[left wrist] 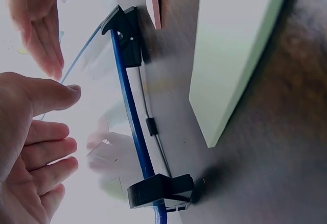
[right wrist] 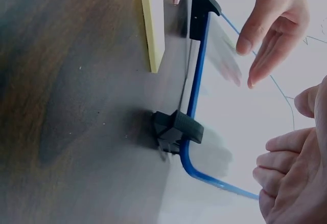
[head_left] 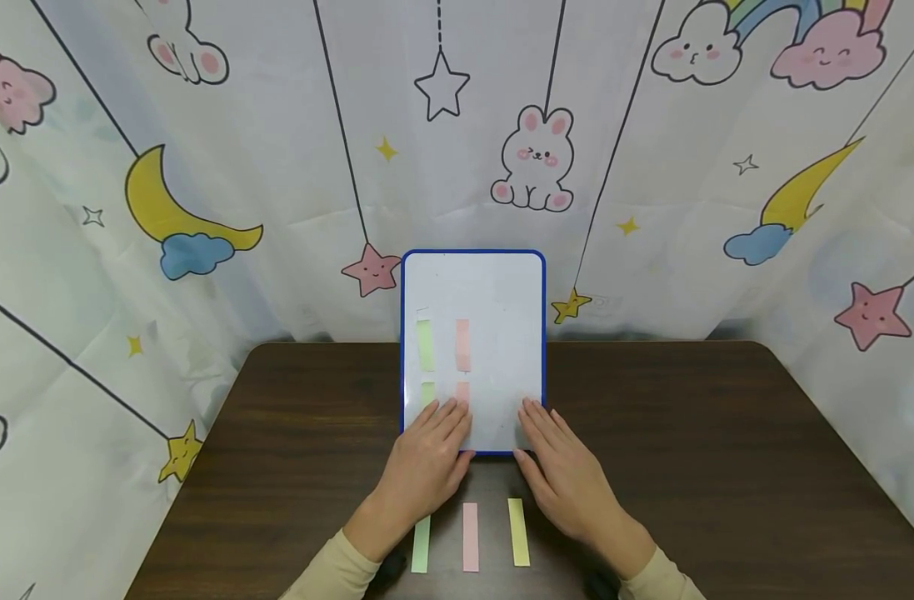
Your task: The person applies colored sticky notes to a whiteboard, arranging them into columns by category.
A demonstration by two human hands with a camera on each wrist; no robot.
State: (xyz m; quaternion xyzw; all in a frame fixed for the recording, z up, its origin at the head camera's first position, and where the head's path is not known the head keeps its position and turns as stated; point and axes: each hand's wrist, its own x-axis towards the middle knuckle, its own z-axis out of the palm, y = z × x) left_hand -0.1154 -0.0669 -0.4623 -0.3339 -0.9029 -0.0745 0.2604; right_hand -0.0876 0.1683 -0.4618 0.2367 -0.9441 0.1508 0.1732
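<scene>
A blue-framed whiteboard (head_left: 501, 333) stands at the table's middle, on black clip feet (left wrist: 161, 191). Green strips (head_left: 425, 345) and pink strips (head_left: 462, 343) show on its left part. My left hand (head_left: 430, 454) is before its lower left corner, fingers straight, partly covering the lower strips. Before the lower right corner is my right hand (head_left: 565, 467), its fingers also extended. Neither hand holds anything; whether fingertips touch the board I cannot tell. Between the forearms lie a green sticky-note pad (head_left: 422, 546), a pink pad (head_left: 470, 537) and a yellow pad (head_left: 518, 532); the left wrist partly hides the green one.
The dark wooden table (head_left: 299, 467) extends on both sides of the board. Behind it hangs a white curtain (head_left: 277, 125) printed with moons, stars, rabbits and clouds. A thin metal rod (left wrist: 161, 152) runs between the board's feet.
</scene>
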